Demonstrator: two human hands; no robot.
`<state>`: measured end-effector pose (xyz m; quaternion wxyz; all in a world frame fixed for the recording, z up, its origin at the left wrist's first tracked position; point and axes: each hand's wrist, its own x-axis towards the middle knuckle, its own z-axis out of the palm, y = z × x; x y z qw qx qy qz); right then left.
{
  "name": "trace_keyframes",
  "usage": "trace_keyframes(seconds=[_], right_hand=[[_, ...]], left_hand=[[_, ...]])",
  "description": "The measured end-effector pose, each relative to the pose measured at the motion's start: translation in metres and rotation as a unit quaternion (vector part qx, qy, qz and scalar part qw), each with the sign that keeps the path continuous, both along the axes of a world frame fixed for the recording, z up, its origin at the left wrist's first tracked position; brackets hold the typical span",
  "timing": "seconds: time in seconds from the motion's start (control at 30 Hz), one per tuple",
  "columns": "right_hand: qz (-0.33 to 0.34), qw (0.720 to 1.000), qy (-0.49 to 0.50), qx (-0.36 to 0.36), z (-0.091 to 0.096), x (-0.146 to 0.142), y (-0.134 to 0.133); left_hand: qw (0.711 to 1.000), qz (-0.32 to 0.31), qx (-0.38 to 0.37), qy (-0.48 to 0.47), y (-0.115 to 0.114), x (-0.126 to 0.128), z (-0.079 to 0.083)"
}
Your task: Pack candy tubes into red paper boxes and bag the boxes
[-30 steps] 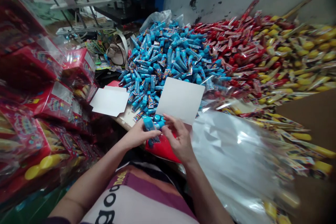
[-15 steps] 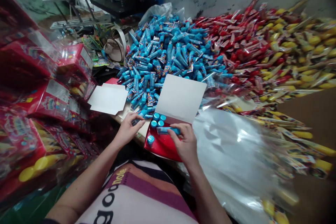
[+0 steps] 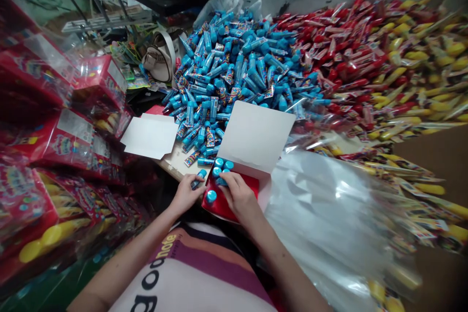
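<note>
A carton [image 3: 225, 208] with a red inside and a raised white lid [image 3: 256, 130] stands in front of me. Several blue-capped tubes [image 3: 217, 171] are upright in its far left corner, and one more tube [image 3: 211, 197] is near its front left. My right hand [image 3: 242, 201] reaches into the carton, its fingers closed on a blue tube [image 3: 221, 182] beside that group. Just left of the carton, my left hand [image 3: 186, 194] pinches another small blue tube [image 3: 199, 177]. Beyond the carton lies a big heap of blue tubes [image 3: 234, 68].
Piles of red packets [image 3: 340, 44] and yellow packets [image 3: 417, 83] spread to the right. Clear plastic sheeting [image 3: 318, 195] lies beside the carton. Red wrapped boxes [image 3: 62, 141] are stacked on the left. A white card flap [image 3: 149, 135] and a handbag [image 3: 159, 61] are further back.
My right hand has moved left and turned the tube from lying flat to beside the upright group. My left hand has shifted slightly down and right, showing its tube more.
</note>
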<state>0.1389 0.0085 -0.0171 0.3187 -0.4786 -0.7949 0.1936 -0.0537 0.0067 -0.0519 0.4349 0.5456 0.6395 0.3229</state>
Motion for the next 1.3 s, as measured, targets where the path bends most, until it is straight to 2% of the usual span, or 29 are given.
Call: trace_keyframes(seconds=[0.37, 0.6, 0.93, 1.1, 1.3], right_hand=[[0.062, 0.997, -0.015, -0.046, 0.006, 0.004, 0.014], [0.063, 0.996, -0.038, -0.041, 0.002, -0.004, 0.014], [0.132, 0.990, -0.004, -0.043, 0.000, 0.003, 0.028], [0.096, 0.995, -0.024, -0.008, -0.004, 0.003, 0.018], [0.043, 0.998, -0.041, 0.003, -0.007, -0.001, 0.011]], left_hand=[[1.000, 0.009, -0.011, 0.006, 0.000, -0.004, -0.007], [1.000, 0.011, -0.009, 0.005, 0.001, -0.006, -0.013], [1.000, 0.008, -0.014, 0.004, 0.002, -0.005, -0.014], [1.000, 0.008, -0.015, 0.004, 0.002, -0.007, -0.015], [1.000, 0.012, -0.011, -0.012, 0.004, -0.006, -0.015]])
